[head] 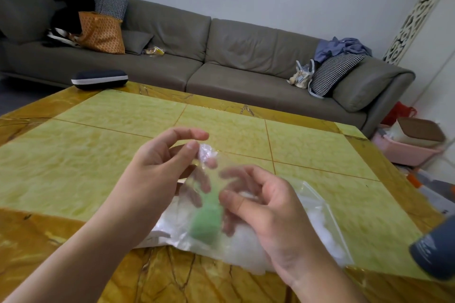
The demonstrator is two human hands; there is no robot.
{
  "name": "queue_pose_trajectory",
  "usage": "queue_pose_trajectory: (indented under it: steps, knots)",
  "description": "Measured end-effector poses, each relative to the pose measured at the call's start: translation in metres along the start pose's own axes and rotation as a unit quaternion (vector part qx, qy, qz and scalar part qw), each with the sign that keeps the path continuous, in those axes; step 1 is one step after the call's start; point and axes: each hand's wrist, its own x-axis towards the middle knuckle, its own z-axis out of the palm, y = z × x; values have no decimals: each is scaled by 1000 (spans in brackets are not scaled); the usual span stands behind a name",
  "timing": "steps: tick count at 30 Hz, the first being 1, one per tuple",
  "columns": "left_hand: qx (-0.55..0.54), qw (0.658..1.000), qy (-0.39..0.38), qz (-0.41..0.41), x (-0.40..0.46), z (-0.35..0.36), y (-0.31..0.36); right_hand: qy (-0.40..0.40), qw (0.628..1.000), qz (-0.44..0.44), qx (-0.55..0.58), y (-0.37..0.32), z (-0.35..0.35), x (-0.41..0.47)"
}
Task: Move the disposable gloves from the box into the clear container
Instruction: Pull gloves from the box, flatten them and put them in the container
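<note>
So both hands are up over the near edge of the table (pixel 98 115), working one thin clear glove (pixel 208 155). The left hand (pixel 157 170) has its thumb and a finger pinching the crumpled top of the film, other fingers loosely curled. The right hand (pixel 266 204) is half-curled with the fingers spread against or behind the film — it's blurry there, so I can't tell if it's actually gripping or just brushing it.

Below them a clear plastic bag (pixel 317 206) lies flat along the near edge with what looks like more white film bunched inside. There's something green (pixel 206 224) in or behind it, can't make out what. I can't see any box or rigid container in view.

What could go wrong, my guess: this stuff is slippery and clingy. A one-point pinch could let the glove slide out, or it could stick to the right fingers and drag along. The bag's mouth isn't held open either — pushing film in could just shove the bag off the near edge.
</note>
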Motion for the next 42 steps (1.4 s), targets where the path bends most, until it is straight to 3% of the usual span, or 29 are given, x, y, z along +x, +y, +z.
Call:
queue_pose_trajectory:
  steps: [5, 7, 11, 18, 24, 32, 34, 37, 40, 42]
  knots:
    - [109, 990, -85, -15, -4, -3, 4, 81, 997, -5, -2, 2, -14, 2]
    - [121, 991, -60, -12, -2, -3, 0, 85, 996, 13, -14, 0, -19, 0]
    - [35, 998, 1, -49, 2, -4, -6, 103, 994, 45, -17, 0, -29, -1]
    - [-64, 994, -16, -90, 4, -2, -8, 127, 991, 27, -35, 0, -37, 0]
    - [141, 972, -90, -167, 4, -6, -10, 144, 989, 24, -27, 2, -45, 2]
    - [139, 978, -92, -127, 7, -14, -10, 161, 986, 26, -28, 3, -67, 8]
    - [115, 981, -76, -134, 8, -16, -11, 177, 983, 23, -35, 1, -71, 8]
    - [-31, 989, -14, -142, 12, -16, -12, 215, 976, 21, -31, 0, -78, 9]
    - [-174, 971, 18, -163, 14, -8, -13, 245, 969, 29, -16, 1, -81, 10]
    - [-201, 960, 1, -193, 14, -3, -17, 261, 965, 34, -6, 0, -83, 11]
